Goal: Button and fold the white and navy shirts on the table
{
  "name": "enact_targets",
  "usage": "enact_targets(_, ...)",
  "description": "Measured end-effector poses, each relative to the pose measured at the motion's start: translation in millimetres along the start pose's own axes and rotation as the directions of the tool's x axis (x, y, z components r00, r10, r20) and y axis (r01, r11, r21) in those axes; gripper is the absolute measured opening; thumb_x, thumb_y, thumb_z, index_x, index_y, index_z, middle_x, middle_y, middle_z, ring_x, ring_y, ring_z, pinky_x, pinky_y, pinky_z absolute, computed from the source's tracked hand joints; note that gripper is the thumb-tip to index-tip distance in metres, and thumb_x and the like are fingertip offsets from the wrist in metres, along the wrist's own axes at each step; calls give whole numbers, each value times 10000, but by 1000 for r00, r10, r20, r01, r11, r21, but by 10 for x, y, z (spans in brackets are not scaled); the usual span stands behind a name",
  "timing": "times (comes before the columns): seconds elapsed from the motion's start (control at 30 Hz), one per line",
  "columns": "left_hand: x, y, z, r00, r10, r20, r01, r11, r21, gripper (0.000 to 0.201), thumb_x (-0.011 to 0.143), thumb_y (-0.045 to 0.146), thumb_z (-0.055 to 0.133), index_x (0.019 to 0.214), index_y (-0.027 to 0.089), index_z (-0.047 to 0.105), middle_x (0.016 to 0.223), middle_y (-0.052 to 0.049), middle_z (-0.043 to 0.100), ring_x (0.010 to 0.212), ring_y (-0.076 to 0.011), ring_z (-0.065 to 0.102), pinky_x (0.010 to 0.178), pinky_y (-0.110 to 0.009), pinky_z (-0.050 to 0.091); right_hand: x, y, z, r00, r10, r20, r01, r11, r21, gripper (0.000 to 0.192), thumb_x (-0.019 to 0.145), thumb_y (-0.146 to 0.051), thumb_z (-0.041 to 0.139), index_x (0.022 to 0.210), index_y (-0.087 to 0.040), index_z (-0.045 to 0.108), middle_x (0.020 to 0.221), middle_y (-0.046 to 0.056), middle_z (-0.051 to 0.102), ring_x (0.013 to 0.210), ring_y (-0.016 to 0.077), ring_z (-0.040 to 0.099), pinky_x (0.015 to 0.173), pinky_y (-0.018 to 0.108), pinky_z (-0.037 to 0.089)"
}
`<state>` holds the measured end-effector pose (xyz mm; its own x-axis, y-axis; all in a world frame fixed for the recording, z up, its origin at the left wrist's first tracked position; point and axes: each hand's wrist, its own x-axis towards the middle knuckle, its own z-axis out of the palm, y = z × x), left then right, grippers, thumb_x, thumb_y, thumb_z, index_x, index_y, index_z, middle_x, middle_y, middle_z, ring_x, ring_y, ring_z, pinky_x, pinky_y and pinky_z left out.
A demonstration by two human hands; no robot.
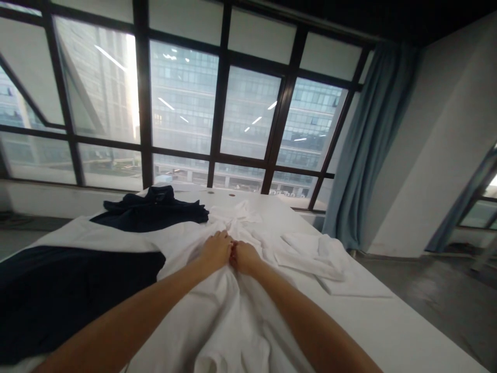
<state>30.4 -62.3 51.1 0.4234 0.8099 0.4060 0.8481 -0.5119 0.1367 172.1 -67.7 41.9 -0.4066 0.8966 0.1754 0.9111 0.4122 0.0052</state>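
Glass-walled room, long white table (388, 321). Left hand (215, 251) and right hand (244, 256) touch, both pinching rumpled white cloth (225, 311) mid-table. Beyond the grip, cloth is bunched, unfolded; flattening barely begun. Left of it, dark garments (70, 290) lie waiting.

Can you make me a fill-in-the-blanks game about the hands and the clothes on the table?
1. Both hands, the left hand and the right hand, rest on a crumpled cloth whose colour is ____.
2. The two hands are ____ each other.
3. The dark garment lies in a heap toward the ____.
4. The curtain is coloured ____.

Missing words: white; touching; window; blue
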Motion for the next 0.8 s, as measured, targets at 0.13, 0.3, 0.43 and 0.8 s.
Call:
enact_targets(0.13,-524,26,59,982,-38,184,60,992,-113,346,858,215,484,1193,223,571,1144,-91,607,1003,-219,599,835,-311,457,-265,-142,-8,1000,4,29,-5,999,47,247,822,-332,554,935,-182,715,903,117,719,814,239,668,648,280,418)
enact_targets(0.3,-747,-134,55,940,-77,332,130,982,-141,328,809,281,596,1134,266,636,1064,-62,633,971,-219,613,793,-289,451,-471,-248,-14,988,105,117,-118,987,113,427,747,-582,604,742,-173,727,741,131,714,717,246,660,587,276,395)
enact_targets(0.43,-812,-104,-35,922,-135,363,187,976,-111,311,814,261,581,1116,283,653,1005,-49,655,944,-205,616,781,-277,450,-562,-354,29,984,148,100,-159,981,114,375,787,-488,567,715,-160,733,754,150,718,694,239,656,576,276,387)
enact_targets(0.8,-796,291,-183,944,-193,267,203,979,-10,307,892,315,455,863,174,725,969,-135,700,896,-251,665,732,-314,475,-625,-259,176,988,155,-24,-123,858,499,266,764,-278,538,559,-149,646,517,11,571,527,106,481,496,222,270)
